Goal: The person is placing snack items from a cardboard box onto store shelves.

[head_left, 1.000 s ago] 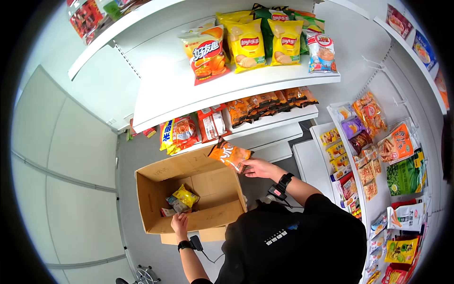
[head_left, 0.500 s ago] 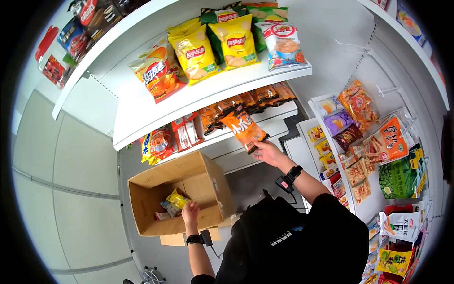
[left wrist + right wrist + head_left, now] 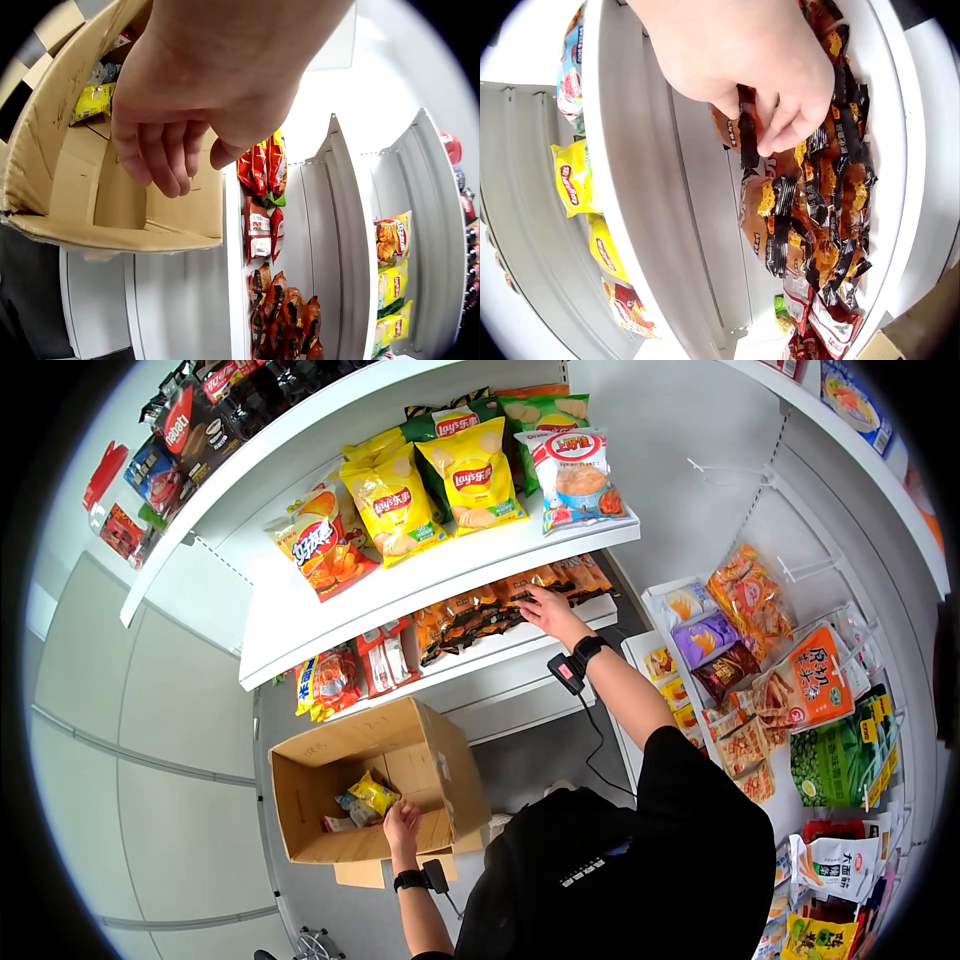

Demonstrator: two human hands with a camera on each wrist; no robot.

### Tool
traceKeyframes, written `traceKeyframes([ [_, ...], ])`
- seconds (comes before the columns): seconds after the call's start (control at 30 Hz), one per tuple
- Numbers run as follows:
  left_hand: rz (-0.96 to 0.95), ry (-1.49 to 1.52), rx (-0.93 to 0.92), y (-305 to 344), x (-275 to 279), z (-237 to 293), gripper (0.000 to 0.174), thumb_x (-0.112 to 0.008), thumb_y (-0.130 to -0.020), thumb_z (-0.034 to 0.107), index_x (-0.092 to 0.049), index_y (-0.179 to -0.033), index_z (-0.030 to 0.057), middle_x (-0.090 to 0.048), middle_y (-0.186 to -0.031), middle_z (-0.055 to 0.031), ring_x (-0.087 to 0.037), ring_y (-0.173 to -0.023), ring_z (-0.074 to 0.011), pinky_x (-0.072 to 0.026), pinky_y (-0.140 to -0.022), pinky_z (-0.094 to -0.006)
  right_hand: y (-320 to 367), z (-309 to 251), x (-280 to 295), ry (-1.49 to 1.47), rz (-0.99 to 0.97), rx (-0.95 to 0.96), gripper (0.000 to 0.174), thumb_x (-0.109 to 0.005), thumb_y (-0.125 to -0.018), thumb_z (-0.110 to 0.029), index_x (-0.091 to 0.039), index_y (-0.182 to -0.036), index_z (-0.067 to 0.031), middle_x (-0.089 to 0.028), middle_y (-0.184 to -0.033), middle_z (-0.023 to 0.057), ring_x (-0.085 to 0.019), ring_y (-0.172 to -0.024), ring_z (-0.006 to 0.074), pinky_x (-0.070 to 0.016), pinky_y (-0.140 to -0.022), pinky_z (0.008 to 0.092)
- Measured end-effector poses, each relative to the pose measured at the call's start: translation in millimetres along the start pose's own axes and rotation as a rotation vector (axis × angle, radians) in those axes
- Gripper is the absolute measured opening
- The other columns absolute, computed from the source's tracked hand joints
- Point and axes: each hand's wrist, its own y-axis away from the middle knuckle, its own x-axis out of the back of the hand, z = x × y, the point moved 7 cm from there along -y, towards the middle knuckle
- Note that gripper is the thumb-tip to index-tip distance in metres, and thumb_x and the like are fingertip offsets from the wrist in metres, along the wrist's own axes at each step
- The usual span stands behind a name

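Note:
On the lower shelf my right hand is among orange-and-black snack bags. The right wrist view shows this hand pinching the black end of one orange bag at the back of the row; other bags lie overlapped beside it. My left hand hangs over the near edge of the cardboard box, holding nothing. Its fingers are loosely curled in the left wrist view, where the hand is above the box. Inside the box lies a yellow packet with smaller packets.
Above the orange bags, an upper shelf holds chip bags. Red-and-white packets and red-yellow bags stand left of the orange ones. A side rack with many snacks is at the right.
My right hand has carried the orange bag from above the box up to the row on the lower shelf. The left hand stays by the box. The head view has shifted right.

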Motion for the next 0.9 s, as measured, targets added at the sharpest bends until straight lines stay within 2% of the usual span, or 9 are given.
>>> traceKeyframes([
  [0.07,0.042,-0.008,0.001,4.0,4.1,-3.2,0.025,-0.053,-0.088,0.026,-0.057,-0.104,0.0075,-0.063,-0.086,-0.0028,-0.060,-0.079,-0.0160,-0.0474,-0.069,-0.0294,-11.9,1.2,2.2,0.006,0.022,-0.014,0.025,-0.057,-0.090,-0.019,-0.053,-0.110,-0.0063,-0.055,-0.103,0.0083,-0.061,-0.092,0.0233,-0.0521,-0.071,0.0313],
  [0.17,0.070,-0.007,0.005,6.3,10.2,-8.9,0.026,-0.054,-0.087,0.027,-0.057,-0.103,0.0069,-0.064,-0.086,-0.0032,-0.060,-0.079,-0.0159,-0.0475,-0.069,-0.0300,-27.7,6.0,6.9,0.017,0.031,-0.037,0.031,-0.057,-0.090,-0.020,-0.049,-0.116,-0.0056,-0.053,-0.109,0.0092,-0.058,-0.099,0.0255,-0.0517,-0.077,0.0328],
  [0.37,0.116,-0.014,0.011,16.6,11.7,-12.8,0.027,-0.053,-0.088,0.028,-0.057,-0.103,0.0065,-0.064,-0.086,-0.0035,-0.060,-0.075,-0.0147,-0.0471,-0.066,-0.0298,-32.1,10.9,10.4,0.039,0.029,-0.031,0.028,-0.058,-0.089,-0.021,-0.050,-0.112,-0.0066,-0.054,-0.110,0.0095,-0.058,-0.101,0.0250,-0.0520,-0.077,0.0326],
  [0.57,0.103,-0.030,0.017,16.5,10.2,-13.2,0.026,-0.052,-0.088,0.029,-0.057,-0.102,0.0073,-0.064,-0.086,-0.0026,-0.060,-0.075,-0.0136,-0.0461,-0.065,-0.0280,-39.6,16.8,24.6,0.106,0.088,-0.098,0.036,-0.063,-0.086,-0.028,-0.050,-0.111,-0.0060,-0.056,-0.107,0.0095,-0.059,-0.093,0.0218,-0.0508,-0.077,0.0320],
  [0.67,0.093,-0.036,0.020,13.4,7.4,-14.9,0.026,-0.051,-0.089,0.029,-0.057,-0.101,0.0079,-0.064,-0.086,-0.0021,-0.060,-0.075,-0.0129,-0.0460,-0.065,-0.0277,-32.0,13.5,25.1,0.151,0.088,-0.106,0.051,-0.067,-0.082,-0.036,-0.047,-0.117,-0.0045,-0.057,-0.105,0.0095,-0.058,-0.090,0.0201,-0.0495,-0.079,0.0311],
  [0.77,0.100,-0.035,0.029,13.2,2.5,-15.1,0.025,-0.051,-0.089,0.030,-0.057,-0.101,0.0081,-0.064,-0.086,-0.0019,-0.060,-0.075,-0.0126,-0.0463,-0.064,-0.0275,-20.6,9.3,23.8,0.157,0.094,-0.114,0.059,-0.069,-0.077,-0.044,-0.049,-0.116,-0.0058,-0.058,-0.101,0.0086,-0.057,-0.087,0.0198,-0.0486,-0.078,0.0340],
  [0.9,0.088,-0.039,0.041,13.9,2.4,-15.9,0.026,-0.051,-0.089,0.029,-0.057,-0.103,0.0078,-0.064,-0.087,-0.0022,-0.060,-0.076,-0.0129,-0.0468,-0.064,-0.0273,-8.2,5.2,25.4,0.182,0.087,-0.117,0.075,-0.069,-0.074,-0.052,-0.043,-0.123,-0.0021,-0.057,-0.103,0.0092,-0.056,-0.091,0.0200,-0.0469,-0.081,0.0341],
])
